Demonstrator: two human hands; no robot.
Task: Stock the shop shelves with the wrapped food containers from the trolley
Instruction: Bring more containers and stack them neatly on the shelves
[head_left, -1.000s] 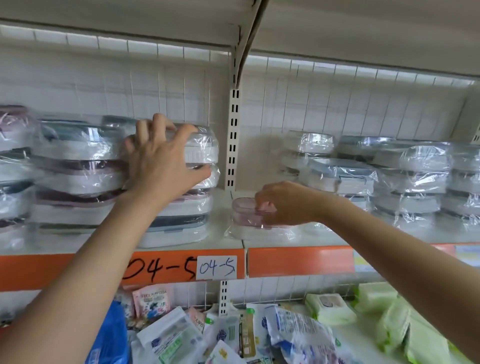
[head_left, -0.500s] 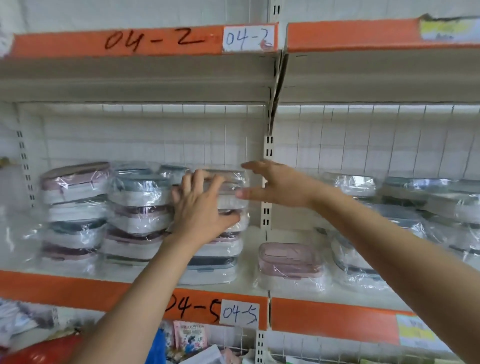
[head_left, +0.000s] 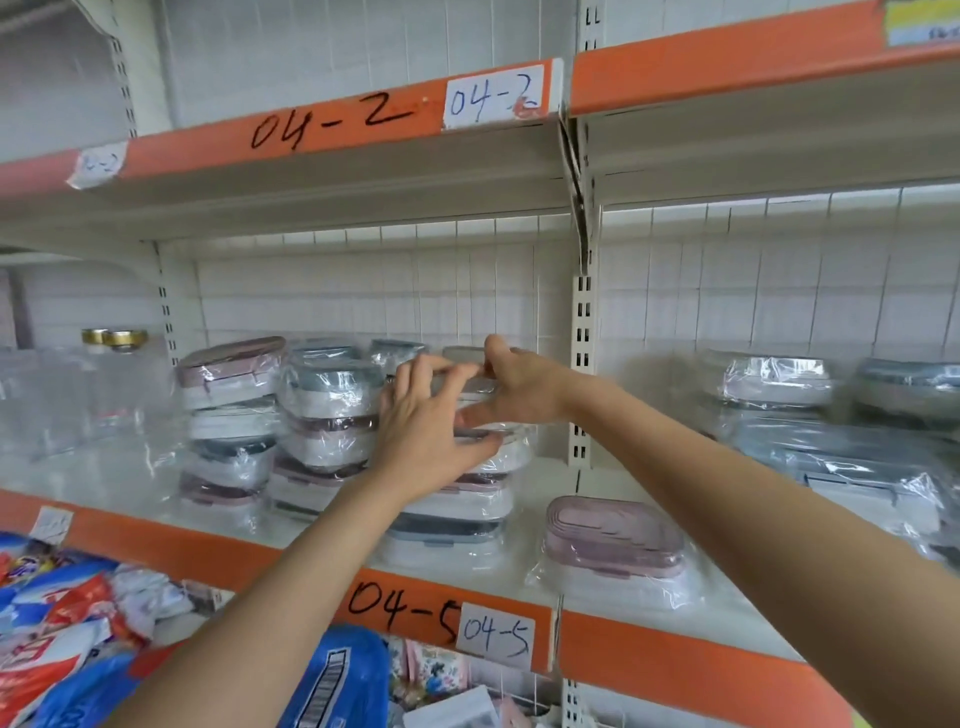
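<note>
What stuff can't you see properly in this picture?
Head view only:
- The top clear wrapped container of the right-hand stack: both hands cover most of it, left hand in front, right hand on top.
- The clear gold-capped jars at far left: blurred.
- The grey-lidded wrapped containers at far right: blurred, cut off by the frame edge.
- The yellow shelf tag at top right: print too small, cut off.
- The trolley: out of frame.

The single head-worn camera is looking forward and slightly upward from close in front of the shelf (head_left: 322, 525) marked 04-5, taking in the shelf above (head_left: 332, 171) and both outstretched forearms entering from below.
</note>
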